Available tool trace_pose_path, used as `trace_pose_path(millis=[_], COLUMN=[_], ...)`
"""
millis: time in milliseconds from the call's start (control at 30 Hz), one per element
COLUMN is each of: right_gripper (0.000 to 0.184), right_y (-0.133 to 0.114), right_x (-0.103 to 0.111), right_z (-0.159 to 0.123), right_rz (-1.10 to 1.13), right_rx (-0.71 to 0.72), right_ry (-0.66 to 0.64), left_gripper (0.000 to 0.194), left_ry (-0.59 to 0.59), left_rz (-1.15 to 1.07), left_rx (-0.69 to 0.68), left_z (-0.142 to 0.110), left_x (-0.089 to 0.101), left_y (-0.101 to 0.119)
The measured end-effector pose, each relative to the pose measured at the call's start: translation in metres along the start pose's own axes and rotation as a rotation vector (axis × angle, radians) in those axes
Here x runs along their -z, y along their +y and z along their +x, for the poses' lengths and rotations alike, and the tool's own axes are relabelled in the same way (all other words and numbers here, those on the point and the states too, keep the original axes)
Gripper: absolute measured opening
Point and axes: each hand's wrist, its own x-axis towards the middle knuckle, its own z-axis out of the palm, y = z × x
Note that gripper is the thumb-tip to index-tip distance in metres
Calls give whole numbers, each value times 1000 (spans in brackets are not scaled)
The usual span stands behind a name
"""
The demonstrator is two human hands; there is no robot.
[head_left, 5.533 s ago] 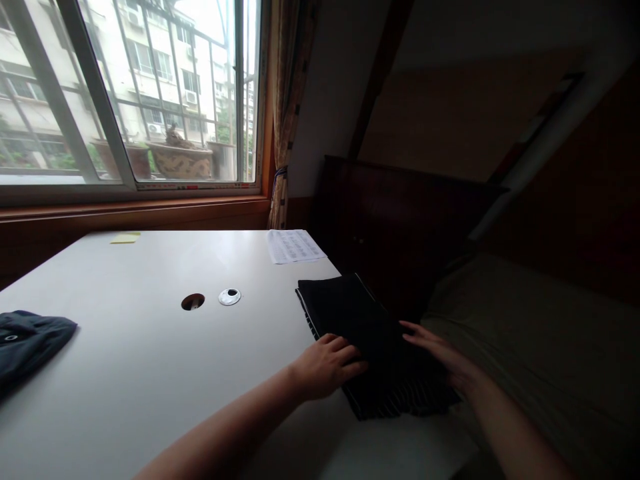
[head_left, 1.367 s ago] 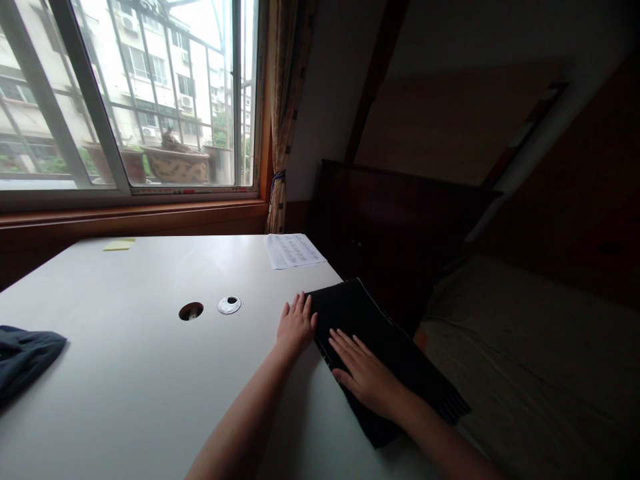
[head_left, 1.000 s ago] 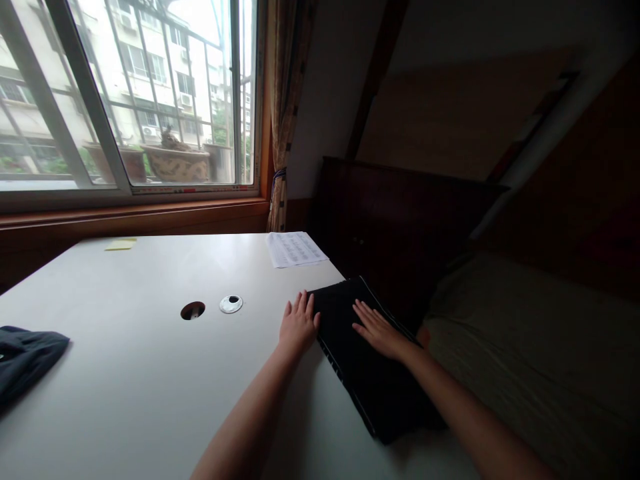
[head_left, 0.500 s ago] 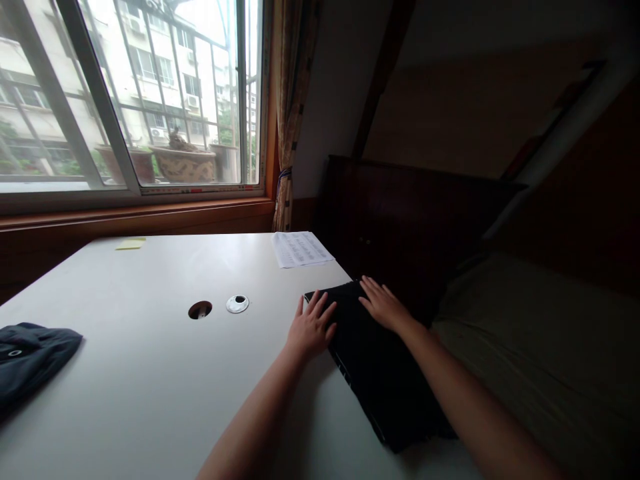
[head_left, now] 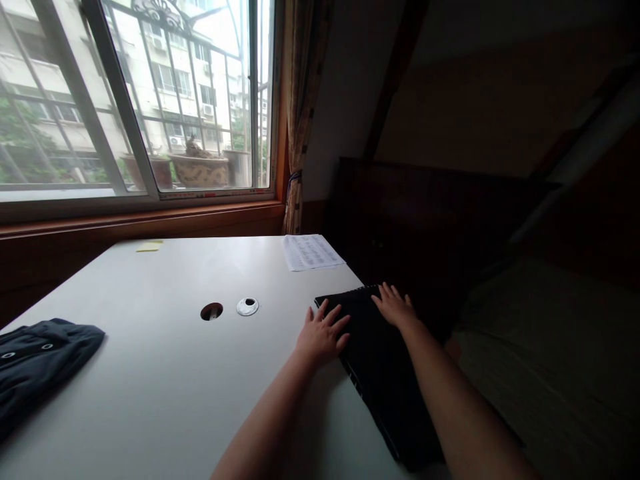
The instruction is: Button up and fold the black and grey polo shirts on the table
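Note:
A black folded cloth item (head_left: pixel 383 373), perhaps a garment, lies flat along the right edge of the white table (head_left: pixel 165 373). My left hand (head_left: pixel 323 333) rests on its far left corner, fingers spread. Across its far right corner lies my right hand (head_left: pixel 397 305), palm down with the fingers stretched out. Neither hand grips the cloth. My right forearm hides part of its right side. Its exact kind cannot be made out in the dim light.
A dark grey-blue garment with metal eyelets (head_left: pixel 45 363) lies at the table's left. Printed sheets (head_left: pixel 313 253) and yellow sticky notes (head_left: pixel 150 247) are at the far edge. A cable hole (head_left: pixel 211 311) has its round cover (head_left: pixel 247 307) beside it. Beyond are a window and curtain (head_left: pixel 295 167).
The whole view has shifted slightly, so the table and garments appear a little further right. Both hands stay on the far end of the black cloth, with little movement over it.

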Motion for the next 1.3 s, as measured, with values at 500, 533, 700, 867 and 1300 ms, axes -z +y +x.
trace_pose_path(millis=[500, 533, 700, 867, 1300], right_gripper=[50, 50, 54, 60, 58], right_y=[-50, -52, -43, -25, -51], right_x=[23, 22, 13, 3, 6], right_z=[-54, -58, -46, -22, -49], right_rz=[164, 175, 158, 84, 42], right_rx=[581, 608, 555, 344, 290], right_ry=[5, -11, -58, -71, -17], left_gripper=[52, 52, 51, 51, 52], left_ry=[73, 73, 74, 79, 108], left_rz=[62, 65, 70, 71, 72], left_rx=[165, 165, 157, 162, 275], left_z=[4, 3, 3, 3, 7], left_x=[-10, -10, -11, -12, -18], left_y=[-3, -4, -4, -3, -9])
